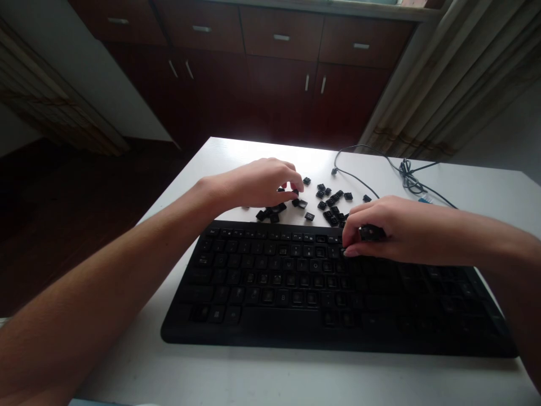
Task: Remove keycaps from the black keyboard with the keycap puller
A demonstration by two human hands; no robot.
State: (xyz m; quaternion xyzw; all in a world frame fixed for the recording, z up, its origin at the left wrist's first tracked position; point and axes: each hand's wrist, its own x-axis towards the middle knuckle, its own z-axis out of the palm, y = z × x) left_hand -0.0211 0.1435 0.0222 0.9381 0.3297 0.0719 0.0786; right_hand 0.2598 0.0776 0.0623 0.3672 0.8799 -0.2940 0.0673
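Observation:
A black keyboard (270, 335) lies on the white table, with several of its key spots bare of caps. Behind it, loose black keycaps (331, 202) are scattered in a pile. My left hand (264, 183) reaches over the left part of the pile, thumb and forefinger pinched on a small black keycap (295, 199). Low over the keyboard's upper rows, my right hand (372, 228) is closed, its thumb and forefinger tips together on a dark keycap at the number row. The palm and wrist hide part of the keyboard's right side.
A black cable (359, 176) runs behind the right hand to a bundled coil (408, 175) at the back right of the white table (177, 372). Beyond the table's far edge stands a dark red cabinet (270, 96). Curtains (456, 84) hang at both sides.

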